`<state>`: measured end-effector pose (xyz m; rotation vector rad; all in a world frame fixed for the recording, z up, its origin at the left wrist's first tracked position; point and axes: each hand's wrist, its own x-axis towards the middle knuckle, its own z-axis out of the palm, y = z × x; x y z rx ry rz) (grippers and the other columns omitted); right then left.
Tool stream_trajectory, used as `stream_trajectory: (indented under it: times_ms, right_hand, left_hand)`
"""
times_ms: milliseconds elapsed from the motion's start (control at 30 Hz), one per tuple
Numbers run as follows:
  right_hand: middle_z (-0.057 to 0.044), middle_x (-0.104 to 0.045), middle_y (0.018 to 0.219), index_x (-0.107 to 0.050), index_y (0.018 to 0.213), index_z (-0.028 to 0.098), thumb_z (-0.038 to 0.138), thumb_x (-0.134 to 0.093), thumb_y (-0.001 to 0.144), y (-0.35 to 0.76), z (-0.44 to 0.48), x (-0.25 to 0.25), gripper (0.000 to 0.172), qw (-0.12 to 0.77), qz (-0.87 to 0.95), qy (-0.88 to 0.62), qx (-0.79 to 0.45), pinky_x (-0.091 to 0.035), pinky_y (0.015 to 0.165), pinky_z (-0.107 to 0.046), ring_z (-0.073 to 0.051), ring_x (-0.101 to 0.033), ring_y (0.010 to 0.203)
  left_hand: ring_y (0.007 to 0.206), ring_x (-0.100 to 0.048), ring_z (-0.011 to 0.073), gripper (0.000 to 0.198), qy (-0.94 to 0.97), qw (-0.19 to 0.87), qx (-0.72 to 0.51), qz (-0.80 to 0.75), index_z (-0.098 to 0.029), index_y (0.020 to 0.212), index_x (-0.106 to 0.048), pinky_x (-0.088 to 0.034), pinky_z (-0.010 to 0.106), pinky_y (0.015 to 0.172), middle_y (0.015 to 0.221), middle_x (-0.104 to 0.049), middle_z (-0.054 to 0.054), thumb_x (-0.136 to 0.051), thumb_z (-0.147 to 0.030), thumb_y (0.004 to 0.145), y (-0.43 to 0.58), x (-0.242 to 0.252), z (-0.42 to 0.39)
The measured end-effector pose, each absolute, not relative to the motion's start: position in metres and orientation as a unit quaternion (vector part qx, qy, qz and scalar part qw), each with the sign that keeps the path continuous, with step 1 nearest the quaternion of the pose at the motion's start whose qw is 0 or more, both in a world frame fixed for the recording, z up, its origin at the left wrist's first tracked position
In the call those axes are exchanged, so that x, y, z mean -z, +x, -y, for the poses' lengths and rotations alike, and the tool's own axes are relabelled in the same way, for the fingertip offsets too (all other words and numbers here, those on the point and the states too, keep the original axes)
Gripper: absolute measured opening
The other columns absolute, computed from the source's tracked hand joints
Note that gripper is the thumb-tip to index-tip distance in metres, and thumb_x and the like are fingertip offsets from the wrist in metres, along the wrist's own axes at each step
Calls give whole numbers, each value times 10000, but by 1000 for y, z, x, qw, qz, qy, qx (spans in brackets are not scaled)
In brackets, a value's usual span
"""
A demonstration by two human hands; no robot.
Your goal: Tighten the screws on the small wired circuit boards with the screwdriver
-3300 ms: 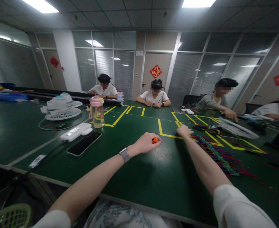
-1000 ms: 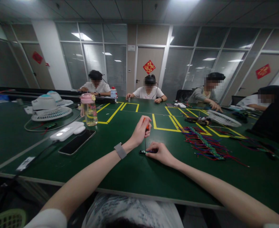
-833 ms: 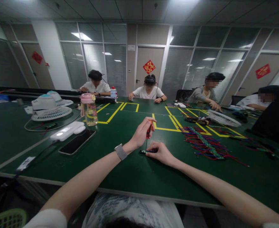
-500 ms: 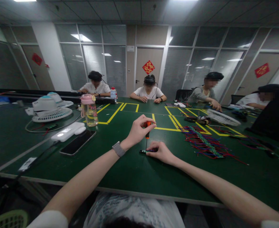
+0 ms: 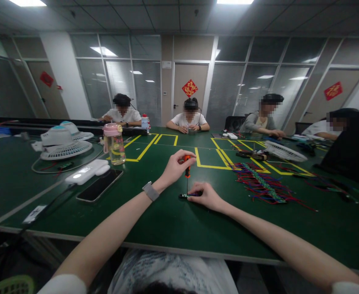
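My left hand (image 5: 175,167), a watch on its wrist, pinches the orange-and-black handle of a small screwdriver (image 5: 187,173) held upright. The tip rests on a small dark part (image 5: 184,196) lying on the green table (image 5: 179,224). My right hand (image 5: 205,195) lies on the table with its fingers pressing that part down from the right. A bundle of red, blue and green wires (image 5: 262,183) sits to the right of both hands.
A phone (image 5: 100,185), a white power bank (image 5: 87,171), a pink-lidded bottle (image 5: 114,143) and white fans (image 5: 63,143) lie at the left. Another fan grille (image 5: 285,151) is at the right. Several people sit along the far side. Yellow tape marks the table.
My right hand came back from the wire bundle and pinned the small part. My left hand stood the screwdriver upright on it and has been shifting its fingers on the handle.
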<state>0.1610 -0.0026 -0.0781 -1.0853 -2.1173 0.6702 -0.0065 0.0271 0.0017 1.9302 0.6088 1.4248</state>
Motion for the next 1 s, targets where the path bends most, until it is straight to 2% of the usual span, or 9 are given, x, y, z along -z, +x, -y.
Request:
stream_trajectory:
  times_ms: [133,233,400,467,533,633,733,867,1000]
  right_hand:
    - [-40,-639,770,-756,831,165,270,-701,734,162,1,79,153,333,810,-411,-252,-434,652,-259,-144,-567,697]
    - [-37,-636,763,-757,834,167,269,-697,739,163,1,78,152,332,812,-409,-252,-435,650,-258,-143,-569,694]
    - [-37,-631,775,-758,842,172,259,-693,744,164,0,76,147,330,811,-419,-242,-435,665,-264,-150,-572,715]
    - [-38,-627,781,-757,845,173,261,-690,746,164,-1,75,148,328,808,-426,-241,-438,669,-266,-151,-570,719]
    - [-38,-624,785,-755,859,173,263,-685,751,165,-2,75,157,326,808,-428,-240,-439,672,-265,-150,-567,721]
    - [-35,-615,785,-752,891,175,253,-674,761,165,-3,76,171,322,815,-417,-241,-433,674,-260,-147,-561,723]
    - [-29,-602,772,-750,914,175,245,-674,760,166,-5,77,186,315,822,-408,-242,-421,655,-254,-140,-548,706]
    - [-22,-592,758,-753,913,183,264,-679,759,167,-8,78,188,312,823,-409,-243,-418,657,-256,-137,-540,695]
    - [-29,-602,768,-753,910,182,265,-680,760,167,-8,78,186,317,819,-407,-249,-425,671,-259,-143,-550,714]
  left_hand:
    - [906,-618,161,299,733,391,-525,-187,-171,1069,-648,-531,298,788,1070,-619,83,-451,-327,907,-3,-3,-24]
    - [899,-639,174,305,719,446,-506,-166,-146,1119,-616,-539,329,800,1059,-639,104,-503,-304,884,0,-5,-22]
    - [748,-614,127,255,735,349,-541,-213,-157,977,-670,-520,253,677,908,-620,51,-636,-337,798,1,-3,-17]
    - [804,-598,130,215,747,286,-553,-233,-176,932,-685,-506,239,701,919,-590,46,-609,-342,820,1,-3,-14]
    - [924,-585,146,223,756,253,-556,-238,-196,965,-688,-497,253,798,991,-578,59,-524,-319,877,1,-3,-13]
    - [985,-595,161,292,755,316,-536,-205,-201,1109,-636,-505,295,856,1109,-585,83,-433,-291,920,2,-3,-15]
    - [847,-638,153,324,734,387,-522,-196,-166,1158,-599,-544,309,777,1026,-635,88,-486,-315,893,1,-2,-20]
    - [769,-609,125,261,735,320,-552,-230,-164,1007,-665,-532,249,692,936,-602,50,-616,-329,810,-1,1,-23]
    - [930,-584,141,238,750,258,-561,-238,-196,1011,-680,-507,241,779,1045,-561,65,-510,-305,884,-2,0,-21]
